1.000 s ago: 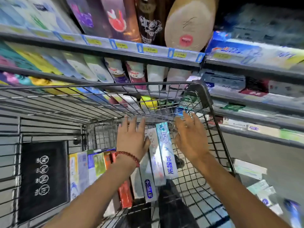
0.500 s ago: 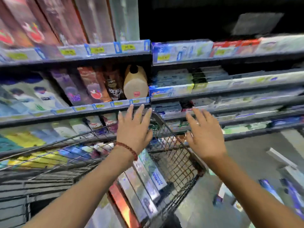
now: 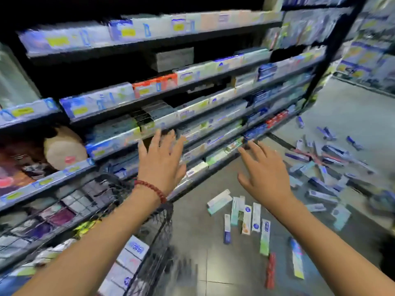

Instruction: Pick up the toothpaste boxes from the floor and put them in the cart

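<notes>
Both my hands are raised in front of me with fingers spread and hold nothing. My left hand (image 3: 161,161), with a red bead bracelet at the wrist, hovers above the corner of the wire cart (image 3: 162,229) at the lower left. My right hand (image 3: 264,174) is over the floor. Several toothpaste boxes (image 3: 245,218) lie on the grey floor just below my right hand. A larger scattered heap of boxes (image 3: 327,167) lies further right. Inside the cart, toothpaste boxes (image 3: 133,253) are visible.
Dark store shelves (image 3: 171,116) stocked with toothpaste boxes run along the left and back, close to the cart. More shelving (image 3: 367,50) stands at the far right. Grey tiled floor (image 3: 352,107) lies between the shelves. The picture is blurred by motion.
The view has swung right, away from the cart's inside to the floor and its scattered boxes. Both hands have lifted out of the cart, still holding nothing.
</notes>
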The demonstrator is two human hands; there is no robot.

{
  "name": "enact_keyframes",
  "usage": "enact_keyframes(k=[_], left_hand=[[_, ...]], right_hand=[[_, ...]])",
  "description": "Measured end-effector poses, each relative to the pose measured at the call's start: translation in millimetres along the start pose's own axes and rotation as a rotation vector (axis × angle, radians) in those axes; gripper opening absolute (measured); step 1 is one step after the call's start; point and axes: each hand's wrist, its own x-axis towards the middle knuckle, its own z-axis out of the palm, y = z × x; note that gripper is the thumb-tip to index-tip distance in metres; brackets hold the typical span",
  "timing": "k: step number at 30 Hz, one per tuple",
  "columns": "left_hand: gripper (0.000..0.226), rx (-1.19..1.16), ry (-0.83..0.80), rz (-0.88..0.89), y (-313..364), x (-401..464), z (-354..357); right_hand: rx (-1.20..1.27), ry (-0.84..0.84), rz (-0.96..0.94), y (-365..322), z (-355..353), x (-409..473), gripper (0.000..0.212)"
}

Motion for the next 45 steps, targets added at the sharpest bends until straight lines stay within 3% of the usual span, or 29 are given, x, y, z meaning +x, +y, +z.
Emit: enact_keyframes(k=[11,15,19,27,35,40,45], left_hand=[[0.068,-0.165,-0.246,0.277,296,-38,35],[0.067,-0.229,-0.302,0.388,384,-57,64],[0.061,-0.250,-0.344,0.494,446,-87,111],[0.063,-0.150,-0.610,0.727,504,-182,253],[0.070,-0.031,-0.916,0.739,535,-297,426],[0.071,-0.110,-1.019,0.789,548,-358,538],[0.069,-0.270,-1.022,0.897,551,-412,633]], right_hand=[[-0.008,-0.140,0.424,228,0,-246,0.055],[-0.013,-0.158,0.583,278,20,-334,0.052],[0.031,-0.278,0.705,302,56,-412,0.052],[0.188,-0.479,0.974,277,190,-539,0.055],[0.325,-0.612,1.086,244,365,-618,0.050],[0.361,-0.677,1.102,225,475,-659,0.054],[0.408,-0.738,1.095,213,570,-688,0.049]])
